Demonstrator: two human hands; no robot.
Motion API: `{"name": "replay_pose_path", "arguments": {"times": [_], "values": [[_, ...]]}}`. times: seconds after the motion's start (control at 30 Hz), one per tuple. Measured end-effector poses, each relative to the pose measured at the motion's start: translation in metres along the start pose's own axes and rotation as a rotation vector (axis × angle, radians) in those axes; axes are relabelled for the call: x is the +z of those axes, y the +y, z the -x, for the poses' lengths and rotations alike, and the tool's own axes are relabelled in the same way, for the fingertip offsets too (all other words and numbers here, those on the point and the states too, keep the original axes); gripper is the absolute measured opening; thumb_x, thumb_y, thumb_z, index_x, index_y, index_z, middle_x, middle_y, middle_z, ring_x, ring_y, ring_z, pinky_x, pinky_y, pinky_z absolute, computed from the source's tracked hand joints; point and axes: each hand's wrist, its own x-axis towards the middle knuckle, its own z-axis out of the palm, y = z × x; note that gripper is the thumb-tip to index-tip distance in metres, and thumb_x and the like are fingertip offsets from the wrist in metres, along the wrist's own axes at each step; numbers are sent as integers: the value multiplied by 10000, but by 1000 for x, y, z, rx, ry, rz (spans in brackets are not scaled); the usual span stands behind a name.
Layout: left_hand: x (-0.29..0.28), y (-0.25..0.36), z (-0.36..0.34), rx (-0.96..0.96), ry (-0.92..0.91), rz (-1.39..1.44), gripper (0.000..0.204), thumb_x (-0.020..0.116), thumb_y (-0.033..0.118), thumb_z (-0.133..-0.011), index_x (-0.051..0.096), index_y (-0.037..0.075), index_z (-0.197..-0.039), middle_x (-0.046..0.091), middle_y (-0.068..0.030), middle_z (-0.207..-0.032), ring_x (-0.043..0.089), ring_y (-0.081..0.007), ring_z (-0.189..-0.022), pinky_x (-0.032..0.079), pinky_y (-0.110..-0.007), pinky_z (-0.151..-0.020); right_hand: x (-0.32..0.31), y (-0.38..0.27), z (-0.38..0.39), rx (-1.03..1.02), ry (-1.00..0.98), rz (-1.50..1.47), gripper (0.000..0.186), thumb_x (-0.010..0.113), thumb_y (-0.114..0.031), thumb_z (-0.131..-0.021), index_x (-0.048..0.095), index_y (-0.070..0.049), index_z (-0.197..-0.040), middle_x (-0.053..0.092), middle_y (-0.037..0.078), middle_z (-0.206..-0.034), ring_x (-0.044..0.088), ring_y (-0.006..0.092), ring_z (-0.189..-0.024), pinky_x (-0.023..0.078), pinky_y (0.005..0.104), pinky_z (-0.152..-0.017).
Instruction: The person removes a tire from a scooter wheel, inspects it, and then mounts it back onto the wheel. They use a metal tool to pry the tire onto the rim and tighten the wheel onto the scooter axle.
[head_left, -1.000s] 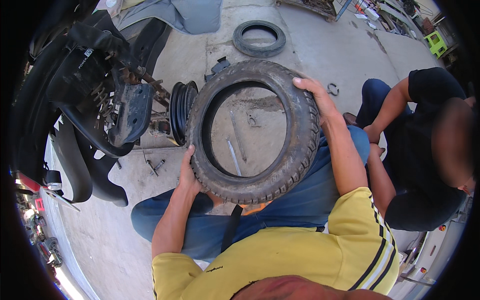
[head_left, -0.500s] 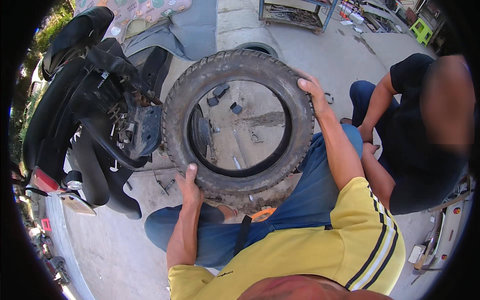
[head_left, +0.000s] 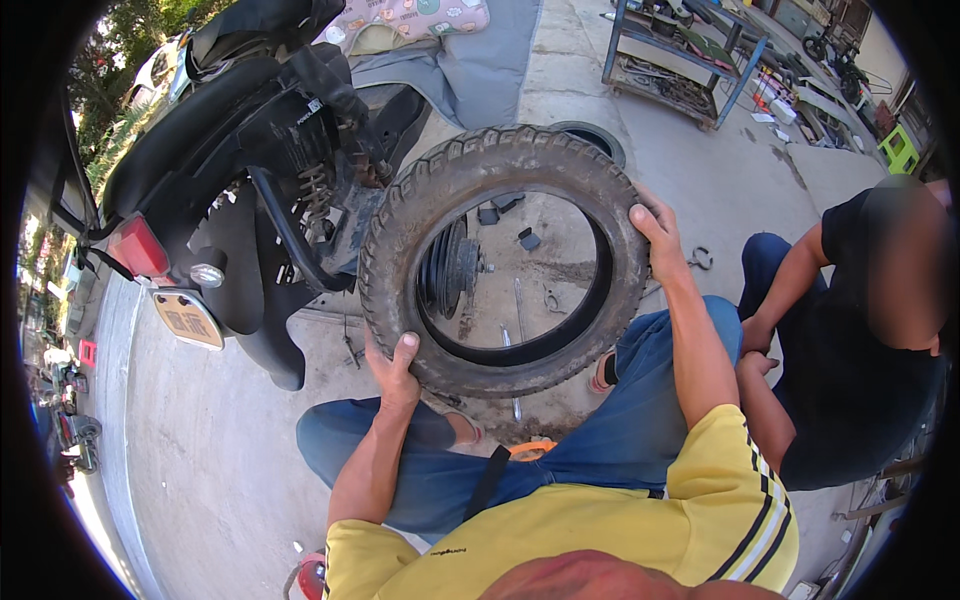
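On a concrete floor [head_left: 220,430], with a dark two-wheeler [head_left: 170,140] near its left edge, a person in a yellow shirt [head_left: 600,510] holds a black tyre [head_left: 387,260] in front of bent knees, one sidewall tilted to face the wearer. The step in hand appears to be the two-handed handling of the tyre, apart from the wheel rim [head_left: 447,270] visible through its opening. Any next move seems to call for an even hold on both sides, since such a broad ring could swing if one hand let go. The right hand [head_left: 660,232] clasps the upper right of the tyre, thumb flat on the near sidewall and fingers wrapped over the tread, its forearm stretched forward above the right thigh. The left hand [head_left: 395,375] pinches the lower left between thumb and fingers, the arm bent lower over the left thigh; the fingertips behind the rubber are hidden. Whether the tyre's underside rests on anything cannot be told. Beyond it, a second tyre [head_left: 600,140] lies partly covered from view, and a tool cart [head_left: 670,65] stands toward the floor's far right corner. At right, a co-worker [head_left: 860,400] in dark clothing sits low, hands together.
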Motion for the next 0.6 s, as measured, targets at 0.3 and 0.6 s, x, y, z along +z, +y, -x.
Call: {"name": "replay_pose_path", "arguments": {"times": [0.3,0.6], "values": [[-12,5,6,-14,47,48,795,784,294,-832,467,-57,-1471,609,-145,-1360,580,-243,-1227,428,-365,-1093,13,0,-6,13,-28,47,839,794,-473,-859,556,71,-1451,662,132,-1327,613,206,-1213,450,335,-1065],[0,9,-6,20,-5,-22,870,795,352,-838,426,-102,-1482,594,-181,-1389,569,-255,-1266,423,-371,-1105,4,11,-3,42,24,41,825,772,-500,-883,564,72,-1439,662,127,-1323,610,200,-1204,449,330,-1054]]}}
